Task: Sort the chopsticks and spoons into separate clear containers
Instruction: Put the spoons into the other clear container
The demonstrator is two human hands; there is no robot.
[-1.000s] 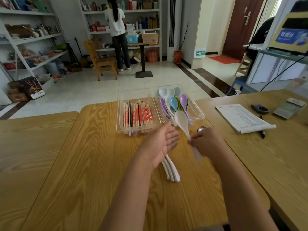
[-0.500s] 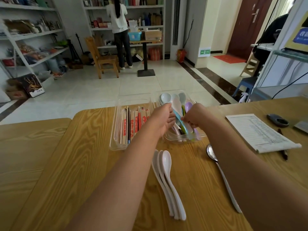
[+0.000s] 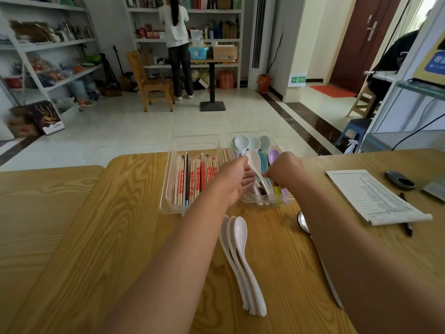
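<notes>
Head view: since 1 second ago my right hand [image 3: 283, 171] has carried the white spoon [image 3: 254, 162] into the spoon container [image 3: 267, 204], fingers pinching its handle. My left hand [image 3: 234, 182] is curled beside it, and I cannot tell if it grips. 3 loose spoons [image 3: 240, 256] wait on the table [image 3: 120, 237].

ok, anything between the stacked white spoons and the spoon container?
Nothing on the table: bare wood from the stacked white spoons to the spoon container. Left hand and right hand hover over it.
</notes>
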